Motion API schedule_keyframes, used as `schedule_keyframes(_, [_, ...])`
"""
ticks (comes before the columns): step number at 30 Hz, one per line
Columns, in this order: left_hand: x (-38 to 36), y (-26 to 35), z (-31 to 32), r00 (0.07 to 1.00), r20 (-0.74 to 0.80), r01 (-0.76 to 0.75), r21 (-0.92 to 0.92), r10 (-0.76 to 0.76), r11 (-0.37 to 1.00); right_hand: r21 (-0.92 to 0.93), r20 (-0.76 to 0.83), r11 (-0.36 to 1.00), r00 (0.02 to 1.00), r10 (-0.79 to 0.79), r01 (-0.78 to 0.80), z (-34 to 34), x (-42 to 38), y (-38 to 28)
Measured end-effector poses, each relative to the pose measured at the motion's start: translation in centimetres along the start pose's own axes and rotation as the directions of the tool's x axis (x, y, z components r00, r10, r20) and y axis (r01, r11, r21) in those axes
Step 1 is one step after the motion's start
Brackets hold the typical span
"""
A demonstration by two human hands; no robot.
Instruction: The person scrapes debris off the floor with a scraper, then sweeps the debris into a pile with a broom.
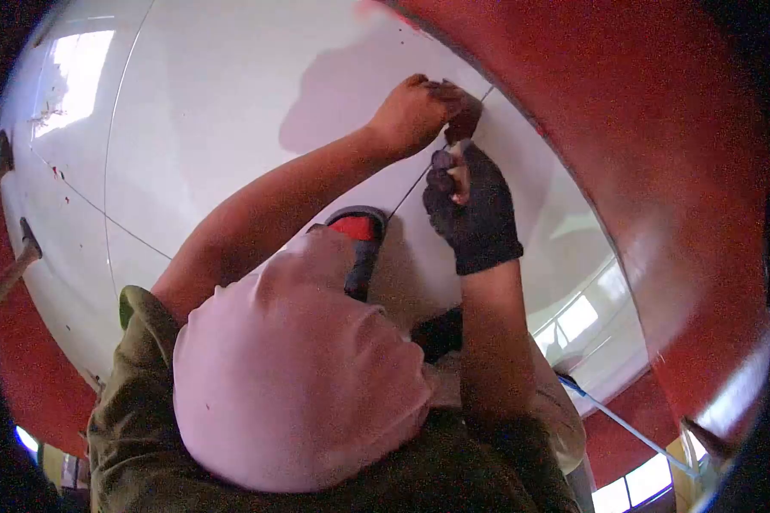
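Bare left hand (pixel 415 111) closes on a dark reddish piece (pixel 464 120) at the upper end of the joint line (pixel 409 192) in the white tile (pixel 231 103). The gloved right hand (pixel 475 209) is pinched shut just below on that line (contents indiscernible). Risk: the piece may slip off the line and smear the tile.

Small item between hands (pixel 452 147) too indistinct.
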State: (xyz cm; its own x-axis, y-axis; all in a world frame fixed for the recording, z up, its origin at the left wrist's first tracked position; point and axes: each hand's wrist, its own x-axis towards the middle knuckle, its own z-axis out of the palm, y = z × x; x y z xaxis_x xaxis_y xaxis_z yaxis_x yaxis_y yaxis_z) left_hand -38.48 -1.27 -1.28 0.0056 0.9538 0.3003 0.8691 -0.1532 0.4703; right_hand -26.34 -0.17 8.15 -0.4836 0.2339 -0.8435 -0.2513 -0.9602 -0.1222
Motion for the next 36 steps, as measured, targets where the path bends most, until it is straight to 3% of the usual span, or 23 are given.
schedule_keyframes(3, [1.8, -1.0, -1.5, 0.989, 0.138, 0.040, 0.036, -0.044, 0.999, -0.106, -0.020, 0.990, 0.995, -0.099, 0.096, 0.8, 1.0, -0.6])
schedule_keyframes(6, [1.5, -1.2, -2.8, 0.974, 0.197, 0.096, 0.076, -0.110, 0.992, 0.020, -0.024, 0.999, 0.999, -0.030, 0.031, 2.7, 1.2, -0.7])
schedule_keyframes(7, [0.4, -0.7, -3.3, 0.970, 0.200, 0.123, 0.083, -0.138, 0.989, -0.275, 0.047, 0.948, 0.987, -0.153, 0.160, 1.9, 1.1, 0.4])
schedule_keyframes(8, [-1.4, -0.5, -3.1, 0.993, 0.052, 0.100, 0.158, -0.109, 0.982, -0.532, 0.118, 0.795, 0.955, -0.272, 0.292, 2.1, 0.6, 1.5])
schedule_keyframes(9, [-2.6, -0.9, -2.8, 0.993, 0.053, 0.099, 0.165, -0.109, 0.981, -0.162, -0.155, 0.982, 0.985, 0.070, -0.095, 2.3, 0.0, 1.7])
schedule_keyframes(12, [-4.0, -1.5, -2.7, 0.961, 0.039, 0.272, 0.070, -0.275, 0.960, -0.217, -0.100, 0.971, 0.992, 0.081, -0.101, 3.2, 0.6, 1.3])
schedule_keyframes(13, [-2.7, -2.5, -3.3, 0.931, 0.195, 0.299, 0.077, -0.308, 0.951, -0.293, -0.039, 0.952, 0.996, 0.081, -0.088, 3.4, 1.3, 0.8])
schedule_keyframes(14, [-1.4, -3.5, -4.2, 0.946, 0.160, 0.266, 0.119, -0.283, 0.957, -0.714, 0.286, 0.629, 0.948, -0.139, 0.308, 3.5, 2.4, 0.9])
schedule_keyframes(15, [-0.7, -4.0, -4.9, 0.959, 0.123, 0.233, 0.164, -0.254, 0.959, -0.713, 0.294, 0.625, 0.945, -0.145, 0.318, 3.5, 2.7, 0.7])
schedule_keyframes(16, [-0.6, -4.0, -5.2, 0.961, 0.114, 0.230, 0.169, -0.251, 0.958, -0.817, 0.381, 0.350, 0.885, -0.268, 0.458, 4.6, 2.5, 0.6])
schedule_keyframes(19, [-0.9, -4.5, -5.1, 0.941, 0.179, 0.265, 0.133, -0.286, 0.955, -0.913, 0.248, 0.237, 0.915, -0.319, 0.331, 5.8, 2.8, 2.1])
schedule_keyframes(21, [-2.5, -4.8, -4.0, 0.983, 0.028, 0.172, 0.172, -0.180, 0.970, -0.857, 0.410, 0.112, 0.797, -0.444, 0.504, 4.0, 4.5, 3.4])
schedule_keyframes(22, [-2.3, -5.7, -3.4, 0.983, 0.069, 0.156, 0.159, -0.168, 0.975, -0.834, 0.454, 0.070, 0.753, -0.475, 0.547, 3.5, 4.9, 3.7])
schedule_keyframes(25, [-0.2, -7.6, -3.9, 0.999, 0.001, 0.049, 0.182, -0.050, 0.982, -0.791, 0.441, 0.243, 0.798, -0.410, 0.562, 6.0, 5.2, 2.4])
schedule_keyframes(26, [-1.0, -7.6, -3.5, 0.998, 0.002, 0.054, 0.183, -0.055, 0.982, -0.800, 0.593, -0.256, 0.645, -0.482, 0.543, 6.6, 4.9, 2.6])
schedule_keyframes(27, [-1.7, -7.7, -2.9, 0.996, 0.059, 0.056, 0.156, -0.066, 0.986, -0.629, 0.759, -0.691, 0.477, -0.444, 0.357, 7.2, 4.8, 2.5])
schedule_keyframes(28, [-1.5, -8.3, -2.7, 0.992, 0.108, 0.054, 0.133, -0.069, 0.990, -0.620, 0.768, -0.698, 0.459, -0.446, 0.359, 7.1, 5.0, 3.0])
schedule_keyframes(29, [-1.3, -8.4, -3.2, 0.993, 0.097, 0.049, 0.139, -0.063, 0.989, -0.781, 0.622, -0.447, 0.605, -0.498, 0.435, 6.5, 4.8, 4.0])
schedule_keyframes(31, [-2.3, -7.5, -3.3, 0.996, 0.092, 0.006, 0.057, -0.011, 0.998, -0.890, 0.445, -0.146, 0.758, -0.476, 0.431, 5.5, 5.1, 4.4])
schedule_keyframes(32, [-1.6, -7.6, -3.6, 0.997, 0.069, 0.024, -0.103, -0.017, 0.994, -0.826, 0.563, -0.331, 0.670, -0.483, 0.456, 6.1, 5.1, 3.7])
schedule_keyframes(33, [-0.5, -7.8, -3.9, 1.000, 0.009, -0.016, -0.111, 0.017, 0.994, -0.734, 0.674, -0.504, 0.580, -0.458, 0.455, 6.6, 5.2, 3.2])
schedule_keyframes(34, [0.3, -8.3, -3.1, 0.998, 0.049, 0.040, -0.072, -0.036, 0.997, -0.781, 0.611, -0.438, 0.693, -0.383, 0.446, 7.6, 5.7, 2.6])
schedule_keyframes(36, [-0.3, -8.6, -2.5, 0.992, 0.079, 0.098, -0.032, -0.095, 0.995, -0.809, 0.567, -0.476, 0.673, -0.475, 0.346, 9.0, 5.2, 3.2])
